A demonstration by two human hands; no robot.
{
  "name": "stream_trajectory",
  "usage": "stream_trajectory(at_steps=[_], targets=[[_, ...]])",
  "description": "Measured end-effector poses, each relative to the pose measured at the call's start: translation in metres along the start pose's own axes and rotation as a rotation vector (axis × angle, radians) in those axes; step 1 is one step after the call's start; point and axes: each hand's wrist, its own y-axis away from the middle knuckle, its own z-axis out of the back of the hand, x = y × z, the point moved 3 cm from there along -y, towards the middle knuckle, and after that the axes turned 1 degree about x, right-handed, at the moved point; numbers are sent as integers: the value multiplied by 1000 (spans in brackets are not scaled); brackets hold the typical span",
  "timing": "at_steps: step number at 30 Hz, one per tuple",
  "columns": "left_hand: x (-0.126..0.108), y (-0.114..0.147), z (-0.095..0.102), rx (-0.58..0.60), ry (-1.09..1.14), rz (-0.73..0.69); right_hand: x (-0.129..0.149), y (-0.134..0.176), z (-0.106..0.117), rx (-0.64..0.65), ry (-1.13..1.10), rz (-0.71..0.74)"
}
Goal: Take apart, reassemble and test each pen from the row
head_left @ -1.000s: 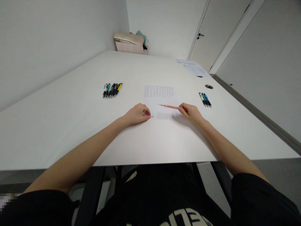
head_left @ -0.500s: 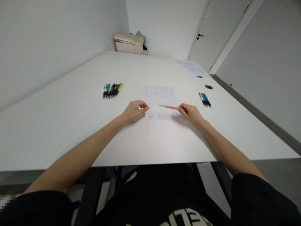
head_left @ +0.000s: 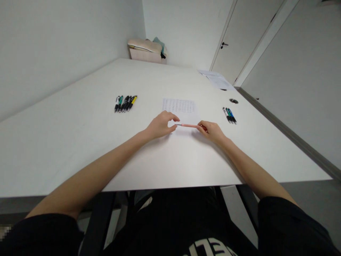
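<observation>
A slim pink pen (head_left: 189,125) with a thin dark refill sticking out of its end is held level above a printed sheet of paper (head_left: 183,115). My right hand (head_left: 212,131) pinches the pen at its right end. Around the refill's tip, my left hand (head_left: 161,125) has its thumb and forefinger apart; whether either one touches the tip is hard to tell. Just under my left thumb, the end of a small dark spring-like piece (head_left: 171,133) shows on the table, the rest hidden by the hand.
A row of several pens (head_left: 125,104) lies to the left on the white table (head_left: 149,163). Another group of pens (head_left: 229,115) lies to the right, near a round metal table insert (head_left: 233,101). More papers (head_left: 217,80) rest at the far right edge.
My left hand has moved right to the refill's tip, and its thumb and forefinger have spread. The pen has shifted slightly left and down. The small pink piece beside my left hand is now hidden.
</observation>
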Motion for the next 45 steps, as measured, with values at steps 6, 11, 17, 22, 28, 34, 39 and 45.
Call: stream_trajectory(at_steps=[6,11,17,22,28,34,39,45], targets=[[-2,-5,-9,80,-54,-20,2,0,1,-20,-11,14],[-2,-3,-8,103,-72,12,1,0,2,-31,-12,15],[-3,-2,-5,96,-89,22,1,-1,4,-40,-3,8],[-2,-1,-4,86,-120,16,-1,0,4,-45,-8,14],[-1,-1,-2,61,-139,2,-1,1,5,-55,-12,25],[5,-1,0,29,-144,22,-3,2,6,-70,-21,31],[9,1,3,35,-143,25,-5,2,8,-123,-41,86],[10,3,9,41,-120,44,-9,2,9,-143,-54,102]])
